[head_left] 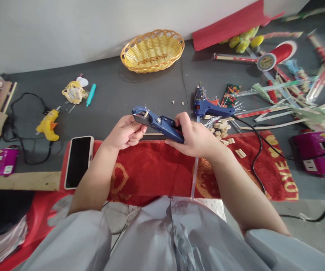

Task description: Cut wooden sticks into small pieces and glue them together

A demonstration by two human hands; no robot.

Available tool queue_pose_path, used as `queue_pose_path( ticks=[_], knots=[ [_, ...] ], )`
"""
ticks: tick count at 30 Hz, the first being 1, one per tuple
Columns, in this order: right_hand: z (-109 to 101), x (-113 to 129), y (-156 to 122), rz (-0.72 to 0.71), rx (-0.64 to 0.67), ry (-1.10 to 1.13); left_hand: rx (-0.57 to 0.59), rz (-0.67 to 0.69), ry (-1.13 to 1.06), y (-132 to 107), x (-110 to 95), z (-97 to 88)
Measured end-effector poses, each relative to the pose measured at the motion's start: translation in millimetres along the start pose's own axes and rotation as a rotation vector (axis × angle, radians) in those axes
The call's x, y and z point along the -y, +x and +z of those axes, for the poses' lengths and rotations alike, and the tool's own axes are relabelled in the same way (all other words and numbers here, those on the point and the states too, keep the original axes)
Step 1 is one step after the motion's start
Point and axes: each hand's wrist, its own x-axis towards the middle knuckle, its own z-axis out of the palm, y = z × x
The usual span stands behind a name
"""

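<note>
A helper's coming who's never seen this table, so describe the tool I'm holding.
Find the red towel on the grey table. Just above it in view, the right hand grips a blue hand tool, its head beside the left hand. Unlike the blue glue gun lying nearby, it is held up and shows no cord.

The person's right grip (pixel 192 135) holds a blue plier-like tool (pixel 162 126) by its handles, its head at the curled left grip (pixel 125 132). Below lies a red towel (pixel 156 169) on the grey surface (pixel 106 90), with little pale pieces (pixel 222 130) and a blue glue gun (pixel 215 108) to the right, a yellow glue gun (pixel 48 125) to the left and a wicker basket (pixel 152 56) behind.
</note>
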Motion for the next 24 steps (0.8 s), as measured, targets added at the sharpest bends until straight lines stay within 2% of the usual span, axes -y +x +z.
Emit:
queue_pose_path(
  ticks=[8, 18, 21, 24],
  knots=[
    [-2, 4, 1, 0.064, 0.063, 0.074, 0.021, -0.020, 0.007, 0, -2, 0.9],
    [-4, 7, 1, 0.078, 0.133, 0.087, -0.032, -0.050, 0.016, 0, -1, -2.4],
    [-1, 6, 2, 0.065, 0.111, 0.098, -0.104, -0.003, 0.099, 2, 3, -2.5],
    [2, 4, 3, 0.094, 0.081, 0.093, -0.225, 0.128, 0.291, 7, 9, -0.3]
  ],
)
